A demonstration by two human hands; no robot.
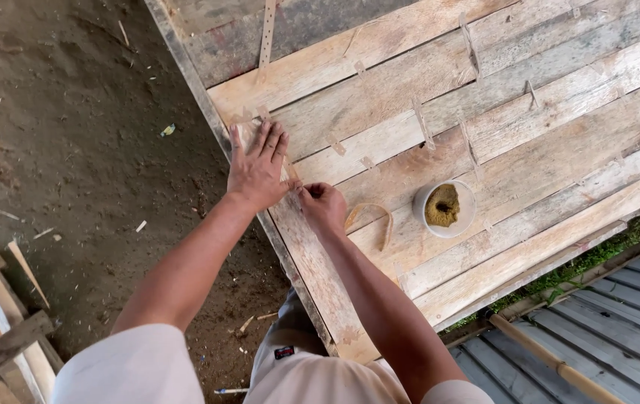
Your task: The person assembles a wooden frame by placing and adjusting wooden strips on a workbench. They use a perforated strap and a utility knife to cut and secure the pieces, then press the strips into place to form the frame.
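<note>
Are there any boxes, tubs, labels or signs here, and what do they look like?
Tub: round, white, open, holding brownish-yellow paste; stands on the wooden plank table, right of the right hand.
Label: small dark patch on the person's shorts, bottom centre.
No signs or screens.

There is only one view, from the head of the person. It looks steeply down, quite near, at the plank table [484, 127], with the earth floor [66, 135] on the left.
</note>
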